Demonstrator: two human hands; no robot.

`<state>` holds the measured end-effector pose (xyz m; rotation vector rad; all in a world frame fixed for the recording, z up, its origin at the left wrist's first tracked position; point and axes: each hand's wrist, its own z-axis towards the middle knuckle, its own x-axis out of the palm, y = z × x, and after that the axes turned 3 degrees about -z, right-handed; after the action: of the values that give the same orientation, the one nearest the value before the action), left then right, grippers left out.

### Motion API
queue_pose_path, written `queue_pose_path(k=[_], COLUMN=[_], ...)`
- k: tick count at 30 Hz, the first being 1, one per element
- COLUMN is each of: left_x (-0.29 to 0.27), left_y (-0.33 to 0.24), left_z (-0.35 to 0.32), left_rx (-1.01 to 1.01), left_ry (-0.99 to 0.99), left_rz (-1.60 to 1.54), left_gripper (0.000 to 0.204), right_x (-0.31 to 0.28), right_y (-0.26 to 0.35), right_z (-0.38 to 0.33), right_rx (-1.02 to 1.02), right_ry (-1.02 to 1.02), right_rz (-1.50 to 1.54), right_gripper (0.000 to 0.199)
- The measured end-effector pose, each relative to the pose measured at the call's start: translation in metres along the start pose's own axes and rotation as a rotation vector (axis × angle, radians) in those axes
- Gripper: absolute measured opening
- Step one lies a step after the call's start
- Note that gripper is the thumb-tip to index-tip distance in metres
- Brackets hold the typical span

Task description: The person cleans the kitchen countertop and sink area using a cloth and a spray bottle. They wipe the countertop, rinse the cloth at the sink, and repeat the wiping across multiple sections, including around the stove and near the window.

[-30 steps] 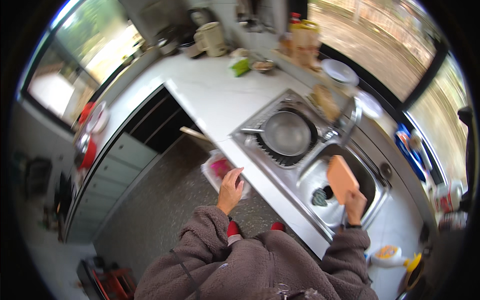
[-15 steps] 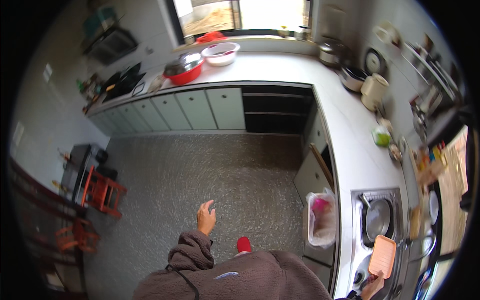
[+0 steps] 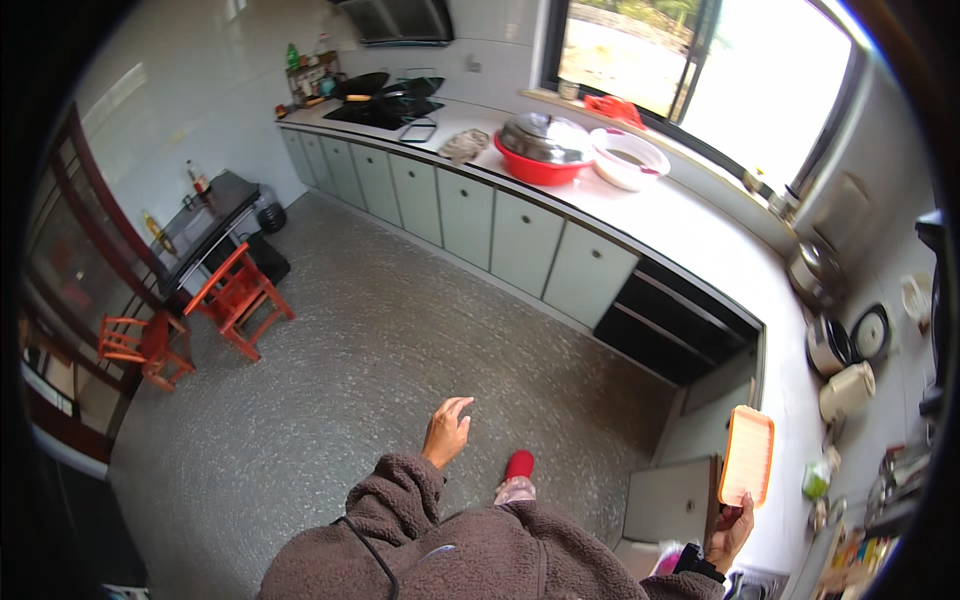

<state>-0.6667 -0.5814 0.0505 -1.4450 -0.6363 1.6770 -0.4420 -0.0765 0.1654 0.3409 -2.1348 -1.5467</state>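
The largest thing is the speckled, mottled grey floor [image 3: 480, 330], which fills the middle. A smooth, glossy white L-shaped surface [image 3: 690, 220] bends around it from ten to four o'clock. Beneath it at twelve run flat, pale grey-green cabinet doors [image 3: 465, 212] with small round dark knobs. At six o'clock spreads the wearer's nubbly brown fleece jacket [image 3: 480, 565]. A glossy red slatted wooden chair [image 3: 240, 300] stands at nine. At one o'clock on the surface sits a round red basin [image 3: 545, 172] under a shiny domed metal lid [image 3: 545, 135].

The shallow orange rectangular tray [image 3: 748, 455], with rounded corners and a faintly ribbed face, is held up at four o'clock, near the edge of the surface. Its long axis runs nearly twelve to six, its far end tipped slightly toward one, its ribbed face toward the viewer. The right grip [image 3: 732, 535] is closed on its near end; the left grip [image 3: 447, 433], at six, is loosely open above the floor, fingers curved
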Motion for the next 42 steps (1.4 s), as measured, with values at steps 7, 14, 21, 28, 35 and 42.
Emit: queue_pose_path(k=[7, 14, 21, 28, 35, 42], left_x=[-0.073, -0.135, -0.181, -0.271, -0.317, -0.328], left_y=[0.082, 0.140, 0.245, 0.322, 0.362, 0.411], left_z=[0.060, 0.076, 0.141, 0.348, 0.531, 0.676], left_rx=[-0.326, -0.628, -0.777, -0.560, -0.373, -0.396], left_ry=[-0.179, -0.473, -0.571, -0.519, -0.327, -0.227], left_rz=[0.144, 0.261, 0.242, 0.181, 0.149, 0.135], left_gripper=[0.036, 0.038, 0.036, 0.035, 0.032, 0.031], right_x=[0.267, 0.574, 0.824, 1.015, 1.177, 1.328], right_y=[-0.063, -0.134, -0.206, -0.277, -0.347, -0.425], right_z=[0.105, 0.117, 0.073, 0.036, 0.064, 0.104], right_rx=[0.227, 0.354, 0.574, 0.745, 0.788, 0.873], right_ry=[0.268, 0.763, 1.030, 0.867, 0.835, 0.667], right_rz=[-0.097, -0.192, -0.150, -0.073, -0.111, -0.114], right_gripper=[0.019, 0.024, 0.029, 0.025, 0.024, 0.021])
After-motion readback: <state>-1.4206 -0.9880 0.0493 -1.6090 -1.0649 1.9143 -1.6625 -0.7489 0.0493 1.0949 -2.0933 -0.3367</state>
